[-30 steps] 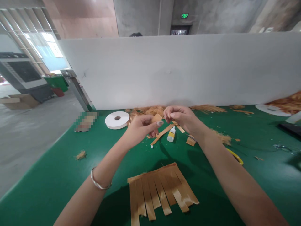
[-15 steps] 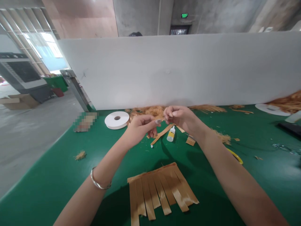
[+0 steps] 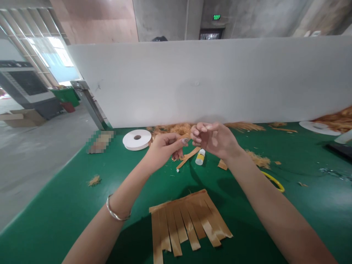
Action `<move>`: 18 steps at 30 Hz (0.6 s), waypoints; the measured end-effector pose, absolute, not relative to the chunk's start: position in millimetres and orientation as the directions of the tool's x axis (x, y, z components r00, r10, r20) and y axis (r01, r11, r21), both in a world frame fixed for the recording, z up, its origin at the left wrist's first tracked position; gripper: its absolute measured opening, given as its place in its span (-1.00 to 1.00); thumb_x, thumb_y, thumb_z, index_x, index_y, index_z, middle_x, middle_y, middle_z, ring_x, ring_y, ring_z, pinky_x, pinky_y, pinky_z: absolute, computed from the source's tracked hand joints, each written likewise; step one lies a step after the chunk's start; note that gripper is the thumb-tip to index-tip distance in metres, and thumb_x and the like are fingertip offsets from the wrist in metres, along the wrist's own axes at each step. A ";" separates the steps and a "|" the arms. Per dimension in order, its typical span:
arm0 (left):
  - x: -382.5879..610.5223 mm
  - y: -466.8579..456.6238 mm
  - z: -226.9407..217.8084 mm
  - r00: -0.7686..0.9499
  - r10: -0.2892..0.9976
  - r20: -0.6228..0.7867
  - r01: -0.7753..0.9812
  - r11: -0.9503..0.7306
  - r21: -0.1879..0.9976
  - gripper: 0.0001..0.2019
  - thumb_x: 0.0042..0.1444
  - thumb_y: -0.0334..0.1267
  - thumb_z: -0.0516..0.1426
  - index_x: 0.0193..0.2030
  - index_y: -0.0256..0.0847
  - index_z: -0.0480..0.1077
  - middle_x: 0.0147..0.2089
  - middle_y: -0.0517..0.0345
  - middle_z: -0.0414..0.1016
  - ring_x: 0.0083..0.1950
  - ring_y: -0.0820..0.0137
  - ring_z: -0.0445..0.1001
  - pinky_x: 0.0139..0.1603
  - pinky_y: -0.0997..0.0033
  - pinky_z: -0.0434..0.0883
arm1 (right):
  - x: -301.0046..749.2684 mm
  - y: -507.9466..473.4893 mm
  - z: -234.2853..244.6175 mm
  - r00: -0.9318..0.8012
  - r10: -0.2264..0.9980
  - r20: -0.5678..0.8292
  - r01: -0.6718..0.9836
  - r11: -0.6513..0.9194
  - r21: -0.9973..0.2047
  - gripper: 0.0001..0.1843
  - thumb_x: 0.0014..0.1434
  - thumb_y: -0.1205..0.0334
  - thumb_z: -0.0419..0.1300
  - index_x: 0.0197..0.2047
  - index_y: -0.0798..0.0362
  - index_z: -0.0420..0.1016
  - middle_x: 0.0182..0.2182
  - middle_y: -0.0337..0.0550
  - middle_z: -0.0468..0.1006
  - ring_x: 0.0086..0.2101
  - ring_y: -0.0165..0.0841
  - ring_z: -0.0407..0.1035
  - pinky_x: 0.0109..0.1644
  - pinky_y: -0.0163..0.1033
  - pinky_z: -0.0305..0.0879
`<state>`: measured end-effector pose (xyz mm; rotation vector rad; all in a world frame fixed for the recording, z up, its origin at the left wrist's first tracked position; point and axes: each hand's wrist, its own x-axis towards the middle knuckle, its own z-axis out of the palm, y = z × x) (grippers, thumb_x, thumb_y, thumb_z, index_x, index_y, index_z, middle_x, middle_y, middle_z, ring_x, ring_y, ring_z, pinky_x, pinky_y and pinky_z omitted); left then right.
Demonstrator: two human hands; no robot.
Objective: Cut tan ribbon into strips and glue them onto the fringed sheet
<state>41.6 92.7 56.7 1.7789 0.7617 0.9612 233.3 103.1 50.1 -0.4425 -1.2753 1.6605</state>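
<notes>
Above the middle of the table my left hand [image 3: 166, 148] pinches a small tan ribbon piece [image 3: 186, 136] between thumb and forefinger; most of it is hidden by the fingers. Close beside its tip is my right hand [image 3: 216, 141], with loosely bent fingers spread apart and nothing seen in them. Below the hands stand a small white bottle with a yellow label [image 3: 200, 157] and a loose tan strip [image 3: 187, 158]. Nearer to me lies a fringe of tan ribbon strips [image 3: 187, 220], joined along its top edge.
A white ribbon reel [image 3: 136, 140] lies to the left on the green table [image 3: 82, 220]. Frayed tan fibres [image 3: 178, 129] lie along the white partition [image 3: 154, 84]. A yellow looped handle [image 3: 275, 181] shows beside my right forearm. A blurred-out item [image 3: 101, 142] sits at the left edge.
My right hand has loosened from its pinch at the ribbon piece, and its fingers have spread. My left hand keeps its hold in nearly the same place.
</notes>
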 end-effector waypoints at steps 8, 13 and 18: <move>39.2 92.9 56.7 0.387 0.832 0.398 0.232 -0.506 0.831 -0.68 0.17 -0.08 0.06 -0.48 -0.25 0.41 -0.72 0.33 0.24 -0.68 0.61 0.19 -0.65 0.60 0.15 | 234.6 73.6 73.6 -0.361 0.847 0.390 0.532 0.530 -0.661 -0.88 -0.03 0.26 0.03 -0.54 0.02 0.14 -0.61 -0.29 0.10 -0.55 -0.43 0.00 -0.45 -0.27 0.03; 43.1 90.1 52.1 0.308 0.821 0.480 0.325 -0.565 0.758 -0.69 0.20 -0.10 0.03 -0.46 -0.24 0.40 -0.69 0.31 0.27 -0.65 0.59 0.20 -0.61 0.58 0.17 | 234.5 78.5 75.0 -0.234 0.642 0.730 0.801 0.553 -0.230 -0.83 0.09 0.32 0.03 -0.52 0.02 0.25 -0.52 -0.17 0.11 -0.35 -0.26 0.10 -0.14 -0.08 0.09; 50.6 90.8 43.7 0.291 0.820 0.493 0.245 -0.562 0.790 -0.73 0.18 -0.12 0.04 -0.43 -0.23 0.36 -0.61 0.26 0.35 -0.59 0.56 0.30 -0.53 0.57 0.27 | 225.9 92.2 63.3 -0.134 0.817 0.561 0.466 0.552 -0.691 -0.73 0.17 0.07 0.04 -0.20 0.03 0.45 -0.53 -0.23 0.12 -0.44 -0.34 0.09 -0.25 -0.16 0.14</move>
